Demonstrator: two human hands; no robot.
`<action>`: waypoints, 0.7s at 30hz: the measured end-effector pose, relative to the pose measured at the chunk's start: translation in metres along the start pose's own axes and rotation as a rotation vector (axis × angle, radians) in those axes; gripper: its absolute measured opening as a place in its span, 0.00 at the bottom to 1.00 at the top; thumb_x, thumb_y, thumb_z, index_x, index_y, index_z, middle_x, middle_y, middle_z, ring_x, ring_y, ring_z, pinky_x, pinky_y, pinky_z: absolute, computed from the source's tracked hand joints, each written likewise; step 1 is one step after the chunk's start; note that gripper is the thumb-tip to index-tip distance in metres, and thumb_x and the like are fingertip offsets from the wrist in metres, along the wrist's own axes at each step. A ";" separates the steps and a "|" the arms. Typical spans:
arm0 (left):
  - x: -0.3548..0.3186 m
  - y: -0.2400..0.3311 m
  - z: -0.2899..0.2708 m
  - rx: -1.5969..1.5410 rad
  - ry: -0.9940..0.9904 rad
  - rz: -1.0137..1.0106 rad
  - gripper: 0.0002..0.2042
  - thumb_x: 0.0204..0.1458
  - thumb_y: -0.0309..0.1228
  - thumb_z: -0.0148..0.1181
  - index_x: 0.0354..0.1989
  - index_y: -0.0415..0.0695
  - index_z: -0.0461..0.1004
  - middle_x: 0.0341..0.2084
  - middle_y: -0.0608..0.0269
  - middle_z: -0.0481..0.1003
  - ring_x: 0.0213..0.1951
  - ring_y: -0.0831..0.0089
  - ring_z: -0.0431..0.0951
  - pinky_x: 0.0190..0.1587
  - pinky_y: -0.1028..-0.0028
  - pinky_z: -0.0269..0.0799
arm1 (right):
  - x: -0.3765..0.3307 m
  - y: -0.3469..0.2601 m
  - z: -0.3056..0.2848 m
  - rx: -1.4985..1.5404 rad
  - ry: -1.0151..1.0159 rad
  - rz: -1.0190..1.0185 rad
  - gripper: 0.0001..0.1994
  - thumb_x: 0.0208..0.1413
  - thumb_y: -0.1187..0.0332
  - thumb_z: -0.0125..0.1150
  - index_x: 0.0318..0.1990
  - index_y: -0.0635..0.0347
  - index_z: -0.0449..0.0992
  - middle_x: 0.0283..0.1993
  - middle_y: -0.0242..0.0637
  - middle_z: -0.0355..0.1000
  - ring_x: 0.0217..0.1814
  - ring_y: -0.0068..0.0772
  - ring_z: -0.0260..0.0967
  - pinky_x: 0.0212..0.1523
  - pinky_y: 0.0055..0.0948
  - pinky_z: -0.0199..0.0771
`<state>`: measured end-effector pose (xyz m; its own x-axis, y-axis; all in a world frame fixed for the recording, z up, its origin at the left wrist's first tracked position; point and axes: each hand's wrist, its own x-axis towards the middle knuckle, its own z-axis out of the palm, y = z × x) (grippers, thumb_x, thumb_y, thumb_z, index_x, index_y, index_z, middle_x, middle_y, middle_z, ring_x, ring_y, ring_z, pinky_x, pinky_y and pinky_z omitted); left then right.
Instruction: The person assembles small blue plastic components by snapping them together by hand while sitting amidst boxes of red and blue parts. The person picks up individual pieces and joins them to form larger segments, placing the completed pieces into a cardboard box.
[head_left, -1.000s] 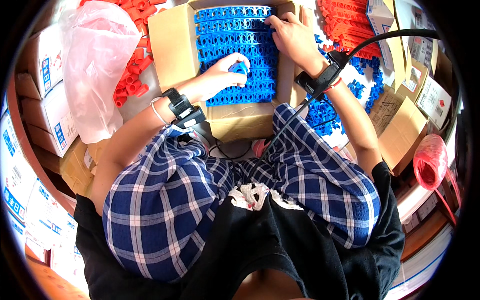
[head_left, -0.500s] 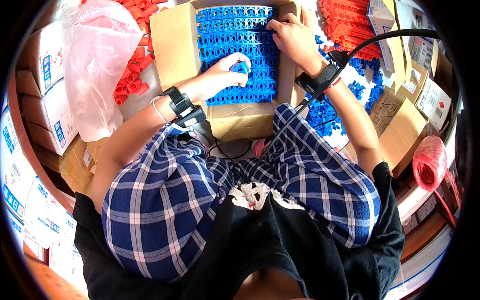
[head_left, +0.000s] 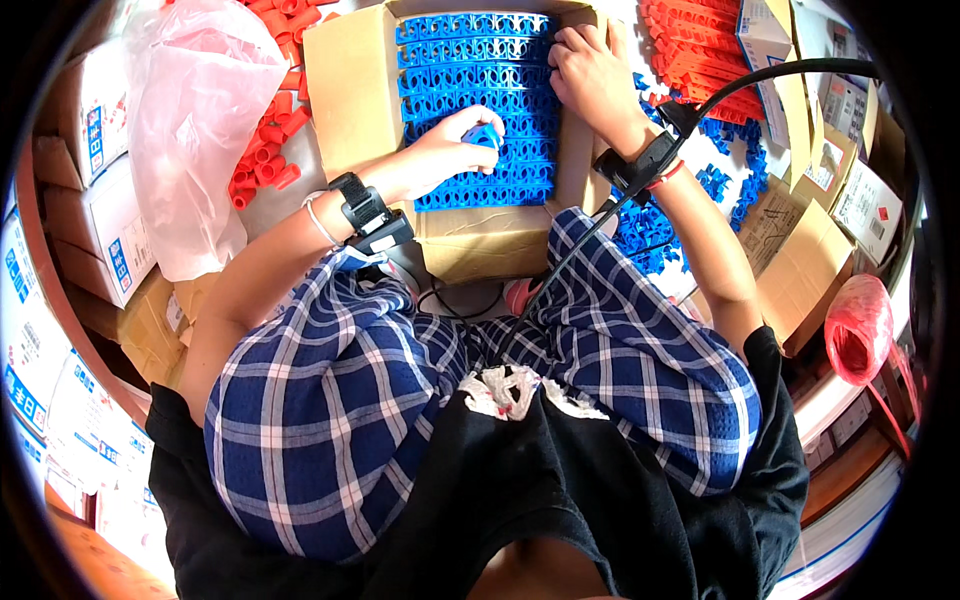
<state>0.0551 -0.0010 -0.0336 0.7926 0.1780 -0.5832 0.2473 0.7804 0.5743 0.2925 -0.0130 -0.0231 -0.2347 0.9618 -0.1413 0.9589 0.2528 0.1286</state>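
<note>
An open cardboard box (head_left: 352, 95) stands in front of my crossed legs, with rows of blue plastic clips (head_left: 480, 190) packed side by side in it. Over the left part of these rows, my left hand (head_left: 440, 158) is closed around a loose blue clip (head_left: 484, 136) between thumb and fingers. At the box's far right side, my right hand (head_left: 592, 80) has its fingers curled down by the ends of the rows. Whatever its fingertips hold, if anything, is hidden.
Red plastic tubes (head_left: 268, 160) and a translucent plastic bag (head_left: 190, 150) lie left. Loose blue clips (head_left: 640, 235) and stacked red clips (head_left: 690, 50) are on the right. A black cable (head_left: 790, 68) runs past my right wrist. Cartons (head_left: 100, 220) and a pink twine roll (head_left: 858, 325) surround me.
My right hand has drawn slightly right, away from the row ends toward the box's side wall. My left hand, still holding the blue clip, has barely moved.
</note>
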 end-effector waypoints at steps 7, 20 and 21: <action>0.001 -0.001 -0.001 -0.001 0.006 -0.006 0.12 0.51 0.19 0.53 0.43 0.46 0.65 0.28 0.69 0.67 0.31 0.83 0.69 0.36 0.81 0.67 | 0.003 0.000 0.005 0.037 0.071 -0.008 0.04 0.44 0.67 0.60 0.30 0.50 0.78 0.38 0.28 0.69 0.50 0.31 0.64 0.60 0.47 0.54; 0.003 -0.002 -0.002 0.012 0.003 -0.005 0.12 0.50 0.18 0.53 0.43 0.45 0.66 0.31 0.68 0.66 0.33 0.81 0.69 0.38 0.79 0.67 | 0.003 0.000 0.006 0.087 0.159 0.012 0.07 0.42 0.66 0.62 0.32 0.48 0.78 0.41 0.29 0.69 0.53 0.32 0.64 0.58 0.45 0.57; 0.003 -0.002 -0.002 0.003 -0.007 0.002 0.13 0.50 0.18 0.53 0.43 0.45 0.66 0.32 0.68 0.66 0.33 0.81 0.69 0.38 0.79 0.68 | 0.002 0.001 0.004 0.086 0.159 0.016 0.07 0.42 0.66 0.62 0.32 0.48 0.78 0.41 0.29 0.69 0.53 0.32 0.64 0.58 0.45 0.57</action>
<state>0.0554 -0.0006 -0.0377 0.7969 0.1757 -0.5780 0.2469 0.7784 0.5771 0.2932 -0.0109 -0.0276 -0.2353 0.9718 0.0176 0.9711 0.2344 0.0443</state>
